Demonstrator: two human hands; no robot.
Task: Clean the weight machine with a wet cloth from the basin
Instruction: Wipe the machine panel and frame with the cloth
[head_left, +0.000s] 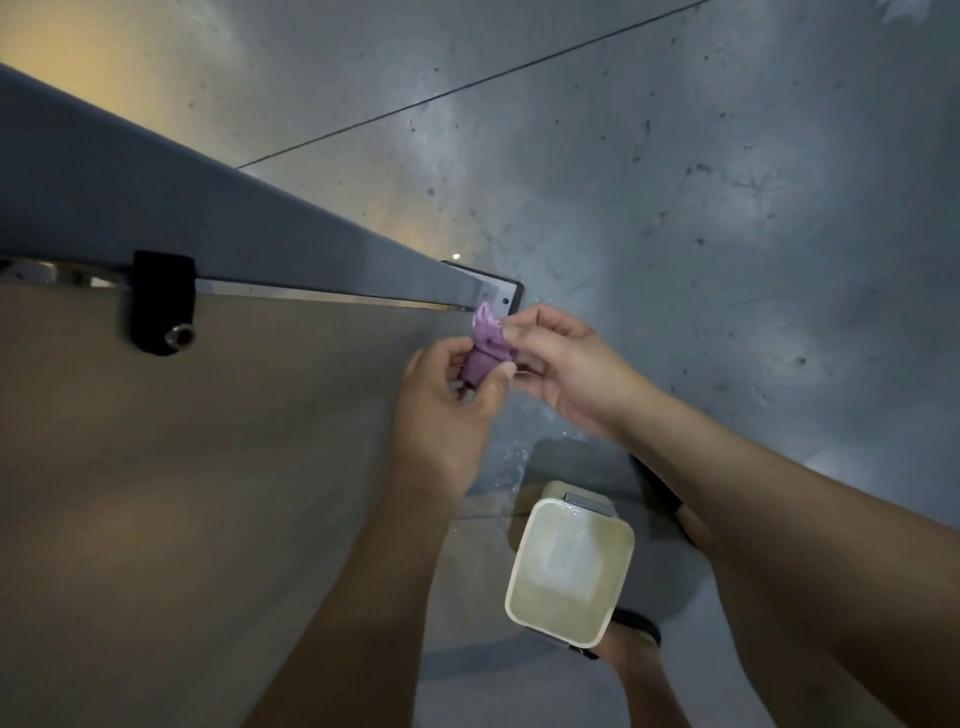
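A small purple cloth (487, 348) is bunched up between both my hands, in front of me at mid-frame. My left hand (447, 410) grips its lower part with thumb and fingers. My right hand (561, 364) pinches its upper edge. The weight machine fills the left side: a grey frame beam (208, 208) runs diagonally, and a flat tan panel (182, 467) lies below it. A cream rectangular basin (519, 587) with water in it stands on the floor below my hands.
A black clamp with a metal pin (163, 301) sticks out from the beam at left. The machine's dark base plate (501, 291) sits on the grey concrete floor (727, 208). Water drops wet the floor near the basin. My sandalled feet (631, 634) stand beside the basin.
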